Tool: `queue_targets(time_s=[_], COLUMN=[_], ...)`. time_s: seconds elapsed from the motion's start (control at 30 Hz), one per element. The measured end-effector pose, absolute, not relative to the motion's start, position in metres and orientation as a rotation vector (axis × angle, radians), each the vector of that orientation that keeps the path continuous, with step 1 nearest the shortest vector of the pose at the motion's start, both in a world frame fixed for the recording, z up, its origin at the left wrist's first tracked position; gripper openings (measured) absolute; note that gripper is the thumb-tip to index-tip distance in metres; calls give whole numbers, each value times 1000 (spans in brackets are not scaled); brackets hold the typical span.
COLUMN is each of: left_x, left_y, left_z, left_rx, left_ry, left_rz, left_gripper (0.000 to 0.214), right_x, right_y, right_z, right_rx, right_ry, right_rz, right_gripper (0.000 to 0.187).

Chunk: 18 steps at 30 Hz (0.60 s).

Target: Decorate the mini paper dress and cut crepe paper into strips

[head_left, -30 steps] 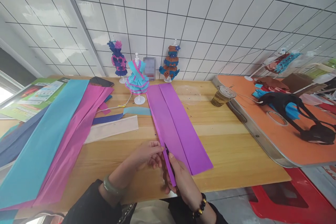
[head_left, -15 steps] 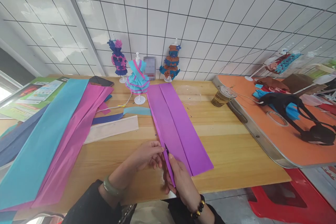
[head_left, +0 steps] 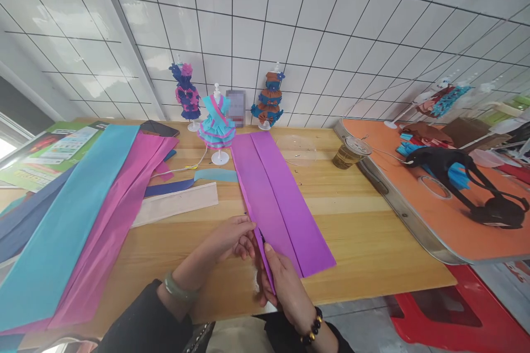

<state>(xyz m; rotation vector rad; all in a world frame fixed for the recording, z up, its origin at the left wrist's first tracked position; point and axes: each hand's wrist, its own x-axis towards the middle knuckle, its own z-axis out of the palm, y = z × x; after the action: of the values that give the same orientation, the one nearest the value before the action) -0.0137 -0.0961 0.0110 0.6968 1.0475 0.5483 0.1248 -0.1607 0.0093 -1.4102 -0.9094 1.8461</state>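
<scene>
A long purple sheet (head_left: pixel 285 204), paper or fabric I cannot tell, lies folded lengthwise on the wooden table. Thumb and finger of my left hand (head_left: pixel 237 237) pinch its left edge. Just below, my right hand (head_left: pixel 285 276) is closed round a pair of scissors (head_left: pixel 262 236); their dark narrow blades point away from me along that edge. The handles are mostly hidden inside the hand. A narrow purple strip along the edge stands up beside the right thumb and runs down past the fingers.
Left lie turquoise (head_left: pixel 83 209) and pink sheets (head_left: pixel 120 209), plus a white strip (head_left: pixel 178 204). Small dress forms, one in a turquoise dress (head_left: pixel 217 121), stand by the tiled wall. Right are a lidded cup (head_left: pixel 348 153), an orange table (head_left: pixel 439 231) and a red stool (head_left: pixel 447 309).
My left hand has shifted slightly up and left along the purple edge. My right hand and the scissors have barely moved.
</scene>
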Motion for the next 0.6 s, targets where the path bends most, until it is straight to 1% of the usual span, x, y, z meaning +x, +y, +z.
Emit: queue_targets(time_s=[0.2, 0.6], left_x=[-11, -13], left_y=[-96, -96], left_z=[13, 12], left_rx=[720, 710], left_ry=[1038, 974], left_rz=[545, 557], left_gripper=[32, 28], right_x=[126, 124], right_y=[-157, -143], right_z=[10, 9], right_rx=[-1425, -1389], right_ry=[-903, -944], right_rz=[1857, 1873], right_gripper=[59, 55])
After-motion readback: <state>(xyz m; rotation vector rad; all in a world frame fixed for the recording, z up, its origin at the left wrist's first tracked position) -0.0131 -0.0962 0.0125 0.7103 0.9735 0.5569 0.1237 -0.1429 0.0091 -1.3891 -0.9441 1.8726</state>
